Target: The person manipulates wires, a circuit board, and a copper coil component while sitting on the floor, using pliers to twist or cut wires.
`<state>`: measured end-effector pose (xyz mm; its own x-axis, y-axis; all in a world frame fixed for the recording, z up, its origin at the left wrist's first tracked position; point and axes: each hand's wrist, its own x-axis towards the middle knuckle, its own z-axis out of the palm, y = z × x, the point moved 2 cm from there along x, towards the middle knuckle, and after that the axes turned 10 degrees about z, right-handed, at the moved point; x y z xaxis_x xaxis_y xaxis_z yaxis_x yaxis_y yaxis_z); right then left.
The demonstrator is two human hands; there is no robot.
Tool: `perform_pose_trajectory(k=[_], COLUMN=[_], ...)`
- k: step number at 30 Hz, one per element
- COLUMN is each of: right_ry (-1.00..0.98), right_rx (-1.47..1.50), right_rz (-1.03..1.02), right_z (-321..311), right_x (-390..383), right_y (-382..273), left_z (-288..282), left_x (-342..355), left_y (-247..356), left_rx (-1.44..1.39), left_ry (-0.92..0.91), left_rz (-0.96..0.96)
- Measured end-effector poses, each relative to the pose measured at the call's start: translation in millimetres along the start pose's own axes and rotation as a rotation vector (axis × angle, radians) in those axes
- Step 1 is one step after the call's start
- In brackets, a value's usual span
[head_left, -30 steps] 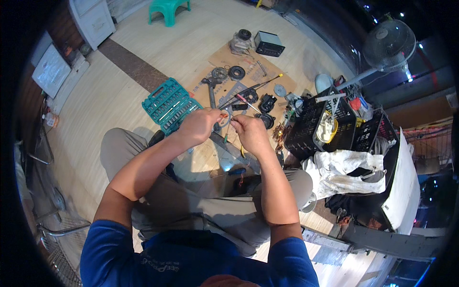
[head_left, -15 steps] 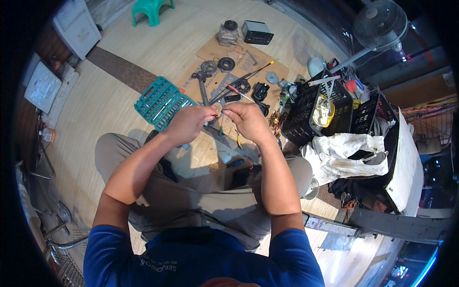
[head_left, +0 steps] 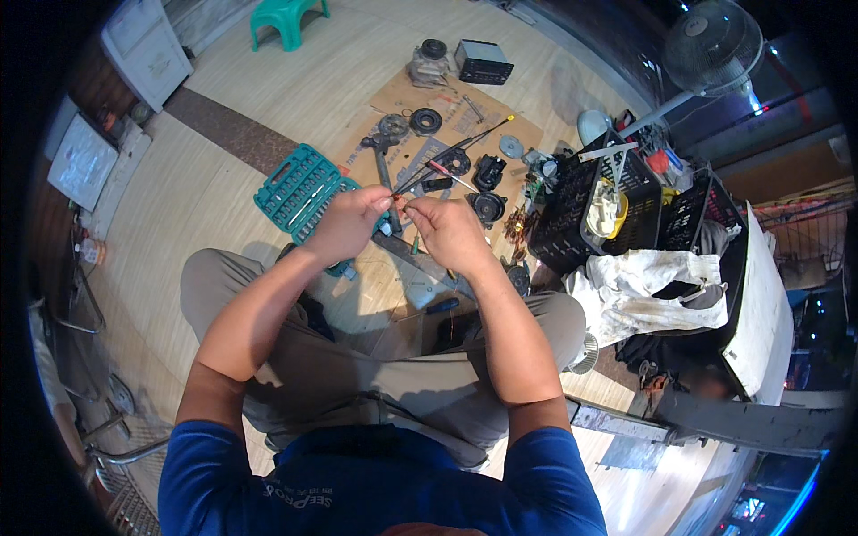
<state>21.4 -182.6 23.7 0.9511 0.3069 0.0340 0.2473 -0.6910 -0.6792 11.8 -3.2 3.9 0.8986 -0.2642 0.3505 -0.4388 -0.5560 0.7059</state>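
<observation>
My left hand (head_left: pixel 351 221) and my right hand (head_left: pixel 451 234) meet in front of me, both with fingers pinched. Between the fingertips shows a small reddish-orange piece (head_left: pixel 399 205), too small to name, and I cannot tell how each hand grips it. Just beyond lies a hammer (head_left: pixel 382 165) with its head away from me. Left of my left hand is an open green socket set case (head_left: pixel 304 189), partly covered by that hand. A red-handled screwdriver (head_left: pixel 450 174) and black round parts (head_left: pixel 487 208) lie past my right hand.
Cardboard (head_left: pixel 402 94) on the floor carries loose parts and a copper wire bundle (head_left: pixel 520 223). Black crates (head_left: pixel 563 228) and a stained white cloth (head_left: pixel 639 290) stand at right. A blue-handled screwdriver (head_left: pixel 441 305) lies near my legs. Farther off are a car radio (head_left: pixel 483 62) and green stool (head_left: pixel 284 22).
My right hand has shifted slightly left and down, its fingers tilting. The reddish piece between the fingertips shows more plainly. My left hand stays nearly in place.
</observation>
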Motion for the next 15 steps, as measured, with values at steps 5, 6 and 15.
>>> perform_pose_trajectory(k=[5,6,15], right_ry=[0.009,-0.004,-0.011], right_rx=[0.046,0.06,-0.037], right_rz=[0.003,-0.001,-0.101], right_z=[0,0,4], right_x=[2,1,-4], right_y=[4,4,-7], left_z=[-6,-6,6], left_x=[1,1,-2], left_y=[-13,-14,-2], left_rx=[-0.866,-0.85,0.1], left_ry=[-0.346,-0.347,-0.047], left_rz=[-0.392,-0.386,0.012])
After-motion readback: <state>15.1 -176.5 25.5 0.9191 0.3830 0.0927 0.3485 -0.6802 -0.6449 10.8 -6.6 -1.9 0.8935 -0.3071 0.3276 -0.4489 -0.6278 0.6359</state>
